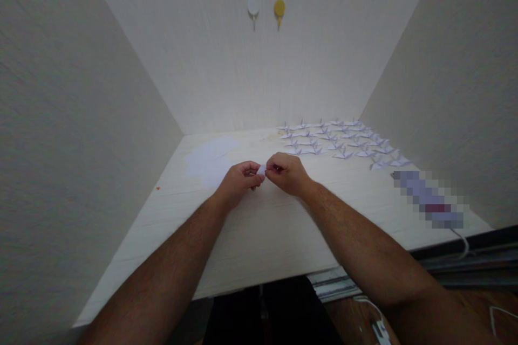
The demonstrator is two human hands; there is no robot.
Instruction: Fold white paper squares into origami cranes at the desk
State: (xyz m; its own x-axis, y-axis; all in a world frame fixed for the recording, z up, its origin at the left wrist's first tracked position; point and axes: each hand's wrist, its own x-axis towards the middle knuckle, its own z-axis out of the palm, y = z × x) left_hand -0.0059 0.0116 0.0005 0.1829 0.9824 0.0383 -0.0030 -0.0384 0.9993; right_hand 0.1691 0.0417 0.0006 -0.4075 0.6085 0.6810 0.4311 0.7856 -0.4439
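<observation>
Between my two hands, above the middle of the table, is a small piece of folded white paper (261, 170). My left hand (242, 179) grips it from the left with thumb and fingers. From the other side my right hand (285, 171) pinches its right end. Fingers cover much of the paper, so its exact folded shape is hidden. Several folded paper cranes (343, 137) stand in rows at the back right. Left of my hands lie flat sheets of white paper (210, 159), spread over one another.
The pale table (259, 248) meets walls on three sides. Two round hooks, a white one (253, 6) and a yellow one (279, 8), are on the back wall. A blurred-out object (427, 199) with a cable lies at the right. A tiny orange bit (157, 188) sits near the left edge.
</observation>
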